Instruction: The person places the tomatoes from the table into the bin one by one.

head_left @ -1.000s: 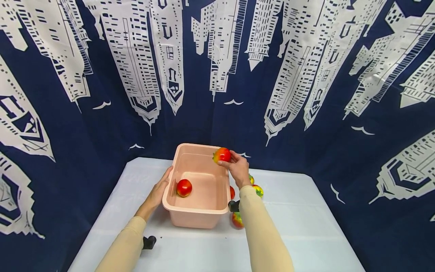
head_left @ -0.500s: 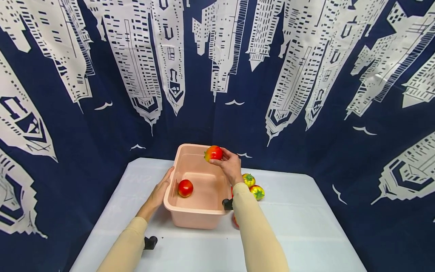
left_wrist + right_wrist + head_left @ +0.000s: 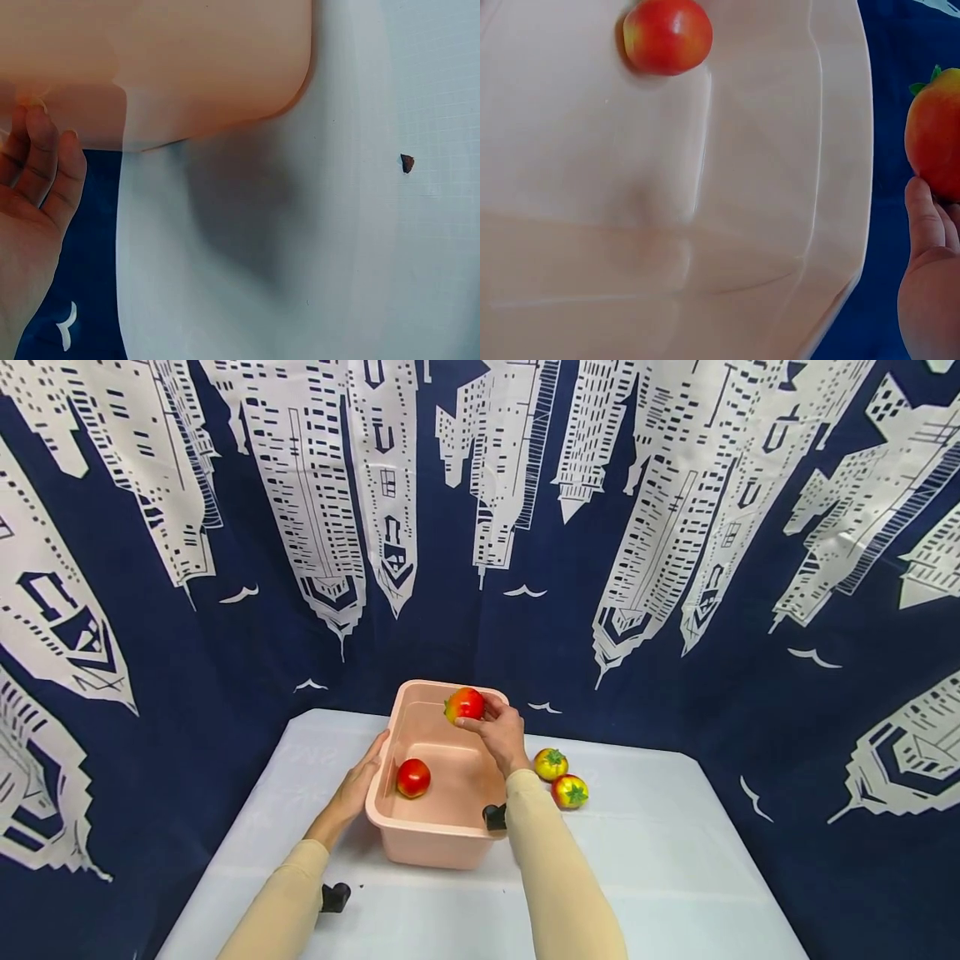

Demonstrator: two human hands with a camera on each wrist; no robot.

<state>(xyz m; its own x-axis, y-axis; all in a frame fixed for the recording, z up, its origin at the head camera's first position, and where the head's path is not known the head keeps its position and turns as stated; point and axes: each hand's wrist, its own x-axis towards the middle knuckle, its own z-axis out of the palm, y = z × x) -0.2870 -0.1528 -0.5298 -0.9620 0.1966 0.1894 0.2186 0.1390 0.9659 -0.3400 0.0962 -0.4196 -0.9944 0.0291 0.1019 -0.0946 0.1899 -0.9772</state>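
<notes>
My right hand (image 3: 500, 735) pinches a red tomato (image 3: 465, 704) with a yellowish, green-leaved end, holding it over the far part of a pink plastic bin (image 3: 431, 823). In the right wrist view, the fingertips touch the lower side of this tomato (image 3: 936, 135). My left hand (image 3: 354, 787) rests against the bin's left side, fingers fairly straight near the rim. The left wrist view shows those fingers (image 3: 67, 172) touching the bin's outer wall (image 3: 210, 52). Inside the bin, near its left wall, lies another red tomato (image 3: 413, 778).
Two yellow-and-red tomatoes (image 3: 551, 764) with green tops lie on the white table (image 3: 660, 860), right of the bin. A dark blue curtain (image 3: 450, 643) with white skyline prints hangs behind the table. A small brown crumb (image 3: 406, 163) lies on the table.
My right hand has carried the tomato leftward from the bin's right rim to over its inside. The left hand stays at the bin's side. The right forearm now covers the tomatoes beside the bin.
</notes>
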